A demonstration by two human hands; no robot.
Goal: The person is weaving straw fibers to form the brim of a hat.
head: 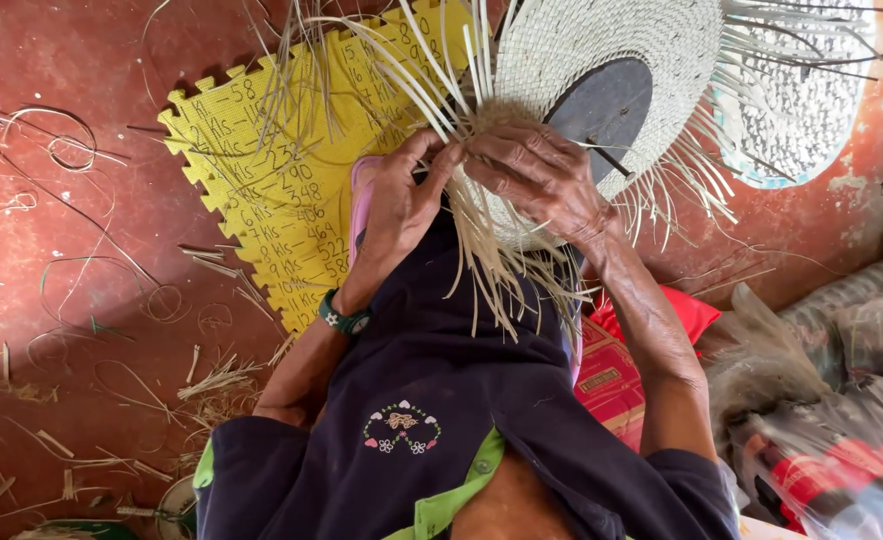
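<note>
A round woven straw piece (601, 40) with a dark disc (601, 105) at its centre rests over my lap, loose pale strands (431, 80) fanning from its rim. My left hand (401, 205), with a green wristband, pinches strands at the rim's near edge. My right hand (536, 175) presses against the same edge, fingers curled around strands, touching the left hand's fingertips. More strands hang down over my dark clothing (441, 370).
A yellow foam puzzle mat (261, 170) with handwriting lies on the red floor (71, 230) to the left. Straw scraps (216, 380) litter the floor. A second woven piece (801, 110) sits at upper right. Plastic bags (831, 400) and a red packet (616, 375) lie at right.
</note>
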